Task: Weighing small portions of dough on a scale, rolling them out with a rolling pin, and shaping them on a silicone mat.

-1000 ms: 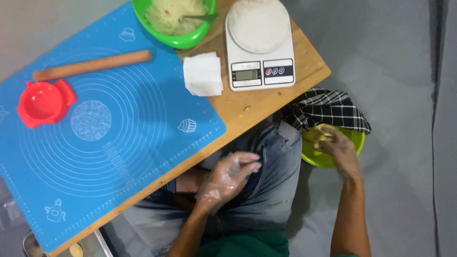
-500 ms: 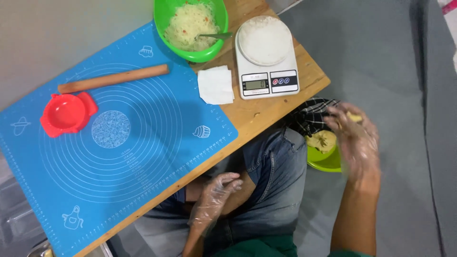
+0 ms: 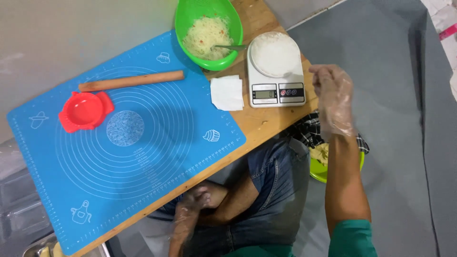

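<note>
My right hand (image 3: 333, 95), in a clear plastic glove, hovers just right of a white kitchen scale (image 3: 276, 90) with a white round plate (image 3: 275, 54) on it. Its fingertips are pinched together, and anything held between them is too small to make out. My left hand (image 3: 190, 209), also gloved, rests low on my lap in blue jeans, fingers loosely curled and empty. A yellow-green bowl (image 3: 321, 172) with pale dough sits on a checked cloth (image 3: 307, 133) below the table edge, partly hidden by my right forearm.
A blue silicone mat (image 3: 143, 157) covers the wooden table (image 3: 266, 121). On the mat lie a wooden rolling pin (image 3: 131, 81), a red dumpling mould (image 3: 84, 110) and a flat dough round (image 3: 124, 128). A green bowl (image 3: 183, 26) of shredded filling and a folded white tissue (image 3: 227, 93) sit near the scale.
My right hand rose from the yellow-green bowl beside my knee to the right side of the scale. My left hand slipped lower on my lap. The view shifted right and down.
</note>
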